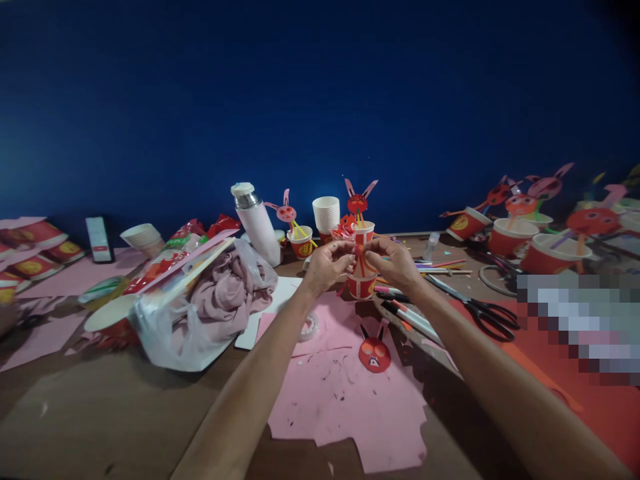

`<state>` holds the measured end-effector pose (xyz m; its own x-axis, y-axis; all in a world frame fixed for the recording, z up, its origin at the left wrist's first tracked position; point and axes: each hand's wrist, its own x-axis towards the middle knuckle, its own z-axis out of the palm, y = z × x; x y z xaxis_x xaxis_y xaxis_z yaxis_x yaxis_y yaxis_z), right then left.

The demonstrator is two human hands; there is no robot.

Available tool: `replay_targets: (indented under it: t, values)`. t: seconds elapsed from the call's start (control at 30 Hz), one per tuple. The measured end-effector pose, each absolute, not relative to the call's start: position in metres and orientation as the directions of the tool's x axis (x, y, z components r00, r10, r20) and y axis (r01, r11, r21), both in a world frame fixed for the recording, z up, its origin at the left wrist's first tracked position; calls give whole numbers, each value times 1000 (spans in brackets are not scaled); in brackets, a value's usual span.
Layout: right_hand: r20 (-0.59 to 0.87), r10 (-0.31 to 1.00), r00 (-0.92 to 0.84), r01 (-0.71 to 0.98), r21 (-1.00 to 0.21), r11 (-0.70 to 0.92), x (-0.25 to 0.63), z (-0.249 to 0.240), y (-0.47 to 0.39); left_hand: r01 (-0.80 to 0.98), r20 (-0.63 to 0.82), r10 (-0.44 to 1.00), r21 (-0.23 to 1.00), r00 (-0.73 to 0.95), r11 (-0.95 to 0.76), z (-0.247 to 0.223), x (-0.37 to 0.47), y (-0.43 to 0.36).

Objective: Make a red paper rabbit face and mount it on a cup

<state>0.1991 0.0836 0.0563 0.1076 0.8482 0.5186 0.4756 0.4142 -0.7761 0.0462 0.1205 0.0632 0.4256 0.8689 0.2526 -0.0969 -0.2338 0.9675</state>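
Observation:
My left hand (327,265) and my right hand (396,264) meet over a red paper cup (361,288), fingertips pinched close together. Thin orange straws (363,265) rise from the cup between them, and both hands appear to grip these; the fingers partly hide them. Just in front lies a red paper face (374,355) with two ears, on a torn-edged pink paper sheet (345,407). A roll of clear tape (309,328) rests by my left forearm. Behind my hands, another cup (364,233) bears a red, long-eared paper face (357,203).
Black-handled scissors (493,317) and several markers (410,321) lie right of my hands. Finished cup figures (513,233) stand farther right. On the left are a plastic bag (180,340) with cloth, a white flask (257,223) and a phone (99,240). Stacked white cups (325,215) stand behind.

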Motion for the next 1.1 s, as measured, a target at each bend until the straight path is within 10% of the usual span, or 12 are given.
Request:
replay_targets:
  t: [1.1]
  values:
    - [563,816,129,556,-723,410,197,59,74,235,398,887,862,236,-449,48,40,118]
